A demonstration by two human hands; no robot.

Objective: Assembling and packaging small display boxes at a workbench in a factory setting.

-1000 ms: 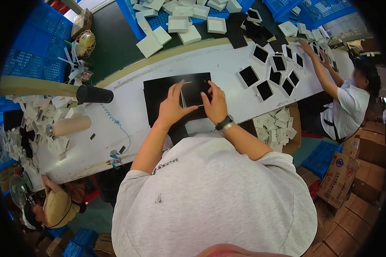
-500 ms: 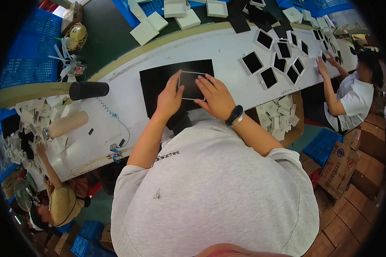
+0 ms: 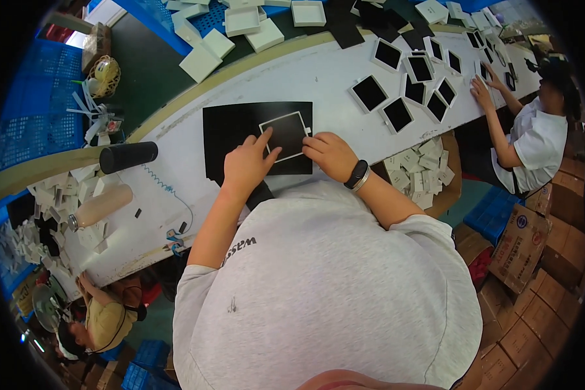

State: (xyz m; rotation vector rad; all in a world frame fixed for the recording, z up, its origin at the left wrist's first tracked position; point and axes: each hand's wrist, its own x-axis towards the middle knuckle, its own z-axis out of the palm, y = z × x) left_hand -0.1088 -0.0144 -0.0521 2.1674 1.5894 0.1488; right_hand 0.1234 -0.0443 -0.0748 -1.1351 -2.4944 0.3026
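A shallow white box (image 3: 286,134) with a black inside lies slightly turned on a black mat (image 3: 227,130) in front of me. My left hand (image 3: 244,166) holds its left side, with the forefinger and thumb spread along that edge. At its right side my right hand (image 3: 331,155) has its fingers pinched on the rim, close to a small white tab. The fingertips hide part of the box's edges. Several similar white boxes with black insides (image 3: 369,94) stand on the table to the right.
Empty white boxes (image 3: 201,62) sit beyond the table's far edge. On the left are a black cylinder (image 3: 129,157), a bottle (image 3: 104,207), a coiled blue cord (image 3: 159,182) and piled small white boxes. Co-workers sit at both sides. A carton of white boxes (image 3: 422,169) stands near right.
The box has turned and shifted slightly in view. My right hand has drawn back from over its black inside to the right edge; my left hand has slid lower on the left side.
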